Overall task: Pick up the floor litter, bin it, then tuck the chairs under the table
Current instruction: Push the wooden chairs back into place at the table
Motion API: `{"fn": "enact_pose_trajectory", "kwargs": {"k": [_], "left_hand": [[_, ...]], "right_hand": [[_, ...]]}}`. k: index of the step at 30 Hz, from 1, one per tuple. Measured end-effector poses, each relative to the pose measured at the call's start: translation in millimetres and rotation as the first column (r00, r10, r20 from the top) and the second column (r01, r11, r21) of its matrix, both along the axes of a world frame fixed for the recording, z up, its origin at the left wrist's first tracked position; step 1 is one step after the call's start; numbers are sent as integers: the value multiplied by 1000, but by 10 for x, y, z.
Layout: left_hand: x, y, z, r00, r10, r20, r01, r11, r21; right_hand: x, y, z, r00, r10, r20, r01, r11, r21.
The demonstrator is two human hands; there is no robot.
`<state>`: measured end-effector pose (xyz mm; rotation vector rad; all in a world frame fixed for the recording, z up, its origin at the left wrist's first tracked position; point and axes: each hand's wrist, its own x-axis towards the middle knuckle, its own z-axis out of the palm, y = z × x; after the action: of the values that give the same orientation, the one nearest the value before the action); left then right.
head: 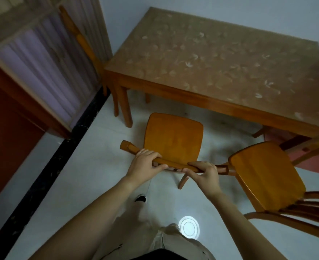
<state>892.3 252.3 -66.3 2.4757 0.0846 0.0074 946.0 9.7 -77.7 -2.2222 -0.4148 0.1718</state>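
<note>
A wooden chair stands in front of the wooden table, its seat short of the table's near edge. My left hand grips the left part of the chair's curved top rail. My right hand grips the right part of the same rail. A second wooden chair stands to the right, turned at an angle, its seat outside the table. A third chair sits at the table's far left end, by the curtain. No litter shows on the pale floor.
A dark tiled strip runs along the floor on the left beside a red-brown cabinet and a curtain. A bright lamp reflection lies on the floor near my feet. A reddish mat lies under the table's right side.
</note>
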Motion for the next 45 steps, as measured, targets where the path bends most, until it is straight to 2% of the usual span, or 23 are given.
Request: {"fn": "enact_pose_trajectory", "kwargs": {"k": [5, 9, 22, 39, 45], "left_hand": [[26, -85, -55, 990, 141, -5, -141, 986, -89], [178, -64, -58, 994, 103, -20, -104, 990, -90], [712, 94, -107, 999, 35, -3, -35, 994, -107], [2052, 891, -56, 1000, 23, 17, -20, 990, -139], [2481, 1197, -90, 1000, 11, 25, -7, 990, -138]], "right_hand": [[40, -2, -14, 1000, -1, -16, 3, 997, 80], [139, -50, -95, 998, -51, -30, 53, 995, 83], [633, 27, -117, 997, -37, -62, 43, 995, 87], [1876, 811, -108, 978, -120, -173, 137, 986, 94], [2255, 1129, -164, 984, -125, -129, 135, 988, 72]]}}
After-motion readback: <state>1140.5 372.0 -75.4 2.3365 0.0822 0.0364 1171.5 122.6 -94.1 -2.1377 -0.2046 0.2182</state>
